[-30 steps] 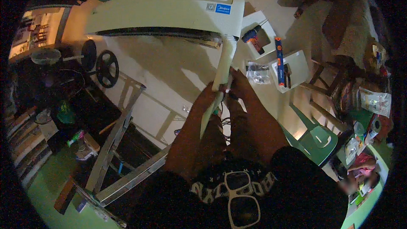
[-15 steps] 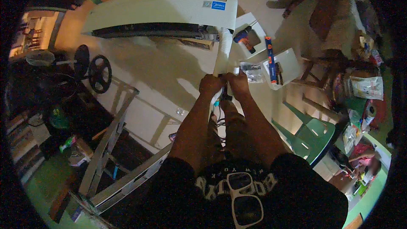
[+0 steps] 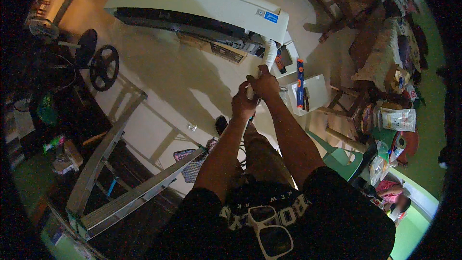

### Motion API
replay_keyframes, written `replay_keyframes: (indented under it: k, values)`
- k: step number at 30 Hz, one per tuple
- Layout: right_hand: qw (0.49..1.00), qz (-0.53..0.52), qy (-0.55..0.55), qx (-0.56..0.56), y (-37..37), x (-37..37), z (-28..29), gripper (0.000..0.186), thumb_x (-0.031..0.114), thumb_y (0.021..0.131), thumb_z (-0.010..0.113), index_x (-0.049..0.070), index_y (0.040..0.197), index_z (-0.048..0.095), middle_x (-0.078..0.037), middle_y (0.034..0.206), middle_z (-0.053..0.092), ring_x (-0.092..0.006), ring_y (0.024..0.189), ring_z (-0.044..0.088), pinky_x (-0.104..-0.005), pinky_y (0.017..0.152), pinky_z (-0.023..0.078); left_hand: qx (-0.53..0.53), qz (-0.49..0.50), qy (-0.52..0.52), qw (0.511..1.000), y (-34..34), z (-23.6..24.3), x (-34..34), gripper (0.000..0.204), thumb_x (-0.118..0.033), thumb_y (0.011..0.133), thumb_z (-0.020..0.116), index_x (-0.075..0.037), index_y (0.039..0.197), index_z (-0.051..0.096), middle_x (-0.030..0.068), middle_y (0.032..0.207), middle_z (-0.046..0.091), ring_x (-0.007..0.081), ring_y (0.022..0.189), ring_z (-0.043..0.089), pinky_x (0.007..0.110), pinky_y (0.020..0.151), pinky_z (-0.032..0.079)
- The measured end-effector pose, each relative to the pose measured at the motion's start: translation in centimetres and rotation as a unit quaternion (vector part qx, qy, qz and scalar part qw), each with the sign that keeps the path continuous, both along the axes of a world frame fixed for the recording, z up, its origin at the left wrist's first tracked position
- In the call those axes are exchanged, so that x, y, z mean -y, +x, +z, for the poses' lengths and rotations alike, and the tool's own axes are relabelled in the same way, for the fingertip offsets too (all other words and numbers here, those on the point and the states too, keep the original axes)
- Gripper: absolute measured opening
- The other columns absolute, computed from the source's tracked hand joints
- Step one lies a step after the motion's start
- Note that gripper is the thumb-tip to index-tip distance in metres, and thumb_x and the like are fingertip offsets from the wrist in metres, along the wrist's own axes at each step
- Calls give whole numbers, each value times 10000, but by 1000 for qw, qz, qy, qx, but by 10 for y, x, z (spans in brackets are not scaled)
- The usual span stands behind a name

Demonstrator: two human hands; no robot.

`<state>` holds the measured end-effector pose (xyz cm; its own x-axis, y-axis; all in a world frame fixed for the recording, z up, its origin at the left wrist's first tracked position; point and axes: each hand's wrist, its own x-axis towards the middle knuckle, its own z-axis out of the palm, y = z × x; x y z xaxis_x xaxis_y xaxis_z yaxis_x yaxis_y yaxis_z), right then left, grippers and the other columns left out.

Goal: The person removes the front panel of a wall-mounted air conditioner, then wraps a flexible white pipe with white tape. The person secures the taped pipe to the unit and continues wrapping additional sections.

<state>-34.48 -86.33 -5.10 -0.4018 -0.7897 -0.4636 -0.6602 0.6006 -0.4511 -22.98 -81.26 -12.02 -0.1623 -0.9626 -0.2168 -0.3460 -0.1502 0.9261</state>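
Observation:
A white wall-mounted air conditioner unit (image 3: pixel 192 1) lies at the far side, its dark underside towards me. A white-wrapped pipe (image 3: pixel 269 54) comes out of its right end and runs down towards my hands. My right hand (image 3: pixel 264 84) is closed around the pipe, nearer to the unit. Just below and to the left, my left hand (image 3: pixel 244 102) also grips the wrapped pipe, its fingers curled round it. A pale bit of the pipe shows between the two hands; my fingers hide the rest.
Right of the pipe are a power drill (image 3: pixel 281 62), an orange and blue spirit level (image 3: pixel 300 84) and a white open box (image 3: pixel 317 89). A green plastic chair (image 3: pixel 341 164) stands at right. A metal ladder (image 3: pixel 139 196) lies left, near a black spoked wheel (image 3: pixel 105 67) and a woven bag (image 3: pixel 191 167).
The view has turned, and the unit now sits tilted, farther right. My right hand has moved up along the pipe, above my left; before, both hands were side by side.

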Motion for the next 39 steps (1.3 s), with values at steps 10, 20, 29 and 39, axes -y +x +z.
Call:
replay_keyframes:
  k: [10,20,29,39]
  values:
    - [702,-433,-13,566,-63,-48,-114,566,541,980,586,86,1316,574,-124,1172,655,-264,963,633,-475,813,529,266,-319,23,909,7,-115,43,414,-319,987,617,-16,1270,621,153,1107,681,311,985,664,468,938,519]
    - [522,-441,-49,729,-28,-56,-103,503,483,1017,571,111,1355,564,-159,1190,641,-322,1123,599,-484,992,504,-147,-30,381,912,13,-59,14,545,-371,929,672,-42,1352,572,129,1078,689,296,921,685,448,889,547]
    - [556,-434,-26,709,-34,-63,-100,491,423,1036,566,58,1364,563,-158,1220,666,-319,1061,659,-518,919,551,-254,-14,427,868,59,-7,-18,661,-395,896,702,-59,1437,524,98,1076,681,273,868,694,440,859,566]
    - [644,-386,-57,658,-45,-81,-55,410,290,954,669,50,1276,583,-133,1074,670,-293,946,668,-469,858,567,-159,-194,398,882,43,-2,-21,463,-297,825,782,-58,1186,616,80,920,700,223,746,678,384,736,585]
